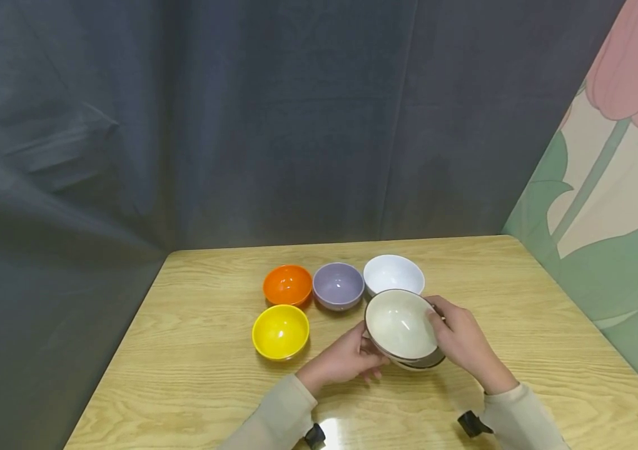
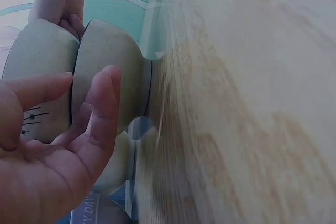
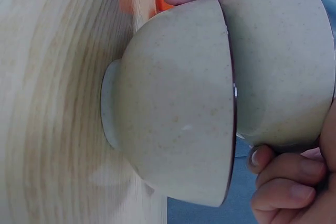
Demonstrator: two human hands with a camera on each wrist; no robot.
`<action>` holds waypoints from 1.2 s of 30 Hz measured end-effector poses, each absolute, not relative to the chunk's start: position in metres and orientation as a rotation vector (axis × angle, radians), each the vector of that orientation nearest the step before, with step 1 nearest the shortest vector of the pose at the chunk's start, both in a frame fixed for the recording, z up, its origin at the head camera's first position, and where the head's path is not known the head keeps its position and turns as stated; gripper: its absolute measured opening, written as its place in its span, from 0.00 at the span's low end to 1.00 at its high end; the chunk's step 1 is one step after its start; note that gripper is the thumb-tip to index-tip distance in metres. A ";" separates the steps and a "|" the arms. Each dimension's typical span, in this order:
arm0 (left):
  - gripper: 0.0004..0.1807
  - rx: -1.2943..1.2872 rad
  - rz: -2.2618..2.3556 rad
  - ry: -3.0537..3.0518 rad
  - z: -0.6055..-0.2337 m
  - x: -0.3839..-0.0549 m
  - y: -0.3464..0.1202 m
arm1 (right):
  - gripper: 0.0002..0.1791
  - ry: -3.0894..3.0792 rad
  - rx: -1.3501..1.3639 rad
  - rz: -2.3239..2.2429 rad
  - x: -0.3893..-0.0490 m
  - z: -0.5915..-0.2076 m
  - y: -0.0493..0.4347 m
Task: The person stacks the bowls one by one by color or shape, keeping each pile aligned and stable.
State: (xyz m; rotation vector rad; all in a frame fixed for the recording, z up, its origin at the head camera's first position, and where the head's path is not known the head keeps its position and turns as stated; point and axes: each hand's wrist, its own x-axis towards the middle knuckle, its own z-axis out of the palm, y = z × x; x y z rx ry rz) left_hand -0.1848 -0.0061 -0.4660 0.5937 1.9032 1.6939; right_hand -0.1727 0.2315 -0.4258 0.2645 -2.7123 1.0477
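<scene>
A cream bowl with a dark rim [image 1: 400, 324] is tilted above a second cream bowl [image 3: 178, 103], which stands upright on the table. My right hand [image 1: 465, 340] grips the upper bowl at its right side, thumb at the rim and fingers curled beneath, as the right wrist view shows. My left hand [image 1: 347, 356] is at the left of both bowls. In the left wrist view its thumb reaches to the upper bowl near the rim, while its loosely bent fingers [image 2: 102, 108] lie beside the lower bowl. Whether those fingers touch it I cannot tell.
Behind stand an orange bowl [image 1: 288, 285], a purple bowl [image 1: 338, 285] and a white bowl [image 1: 394, 275] in a row. A yellow bowl [image 1: 281, 332] sits in front of the orange one. A dark curtain [image 1: 296, 125] hangs behind the wooden table [image 1: 195, 362].
</scene>
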 end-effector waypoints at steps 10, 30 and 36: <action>0.38 0.573 1.700 1.902 -0.468 -0.181 -0.013 | 0.17 -2.721 0.282 1.051 -0.172 -0.428 0.228; 0.26 0.489 1.735 1.940 -0.466 -0.177 -0.019 | 0.17 -2.713 0.350 1.055 -0.172 -0.430 0.222; 0.26 0.459 1.770 1.925 -0.467 -0.179 -0.018 | 0.17 -2.721 0.358 1.074 -0.172 -0.432 0.224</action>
